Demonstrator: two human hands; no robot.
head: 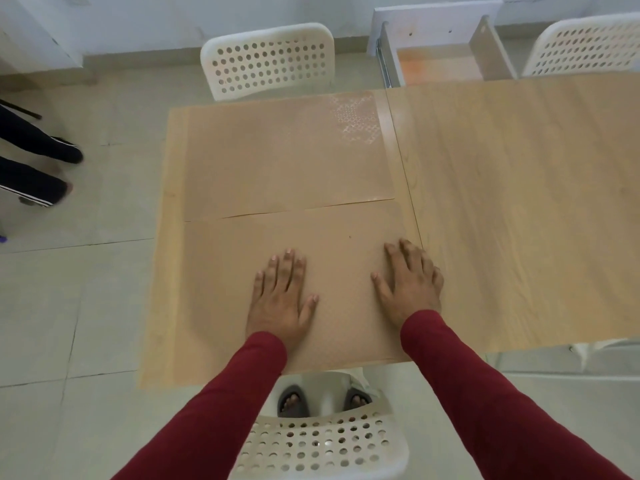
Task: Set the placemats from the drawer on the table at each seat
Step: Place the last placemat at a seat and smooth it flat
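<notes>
While I press the near tan rectangular placemat (pixel 242 282) flat at the table's (pixel 519 202) near edge, my left hand (pixel 280 299) and right hand (pixel 410 282) lie open-palmed on it. Second tan placemat (pixel 277 161) at far edge. Right half bare; probably two seats left.

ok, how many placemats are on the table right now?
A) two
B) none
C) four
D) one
A: a far mat lies in front of the far chair, and a near mat lies under both flat hands, left hand and right hand; the rest of the table is bare wood.
</notes>
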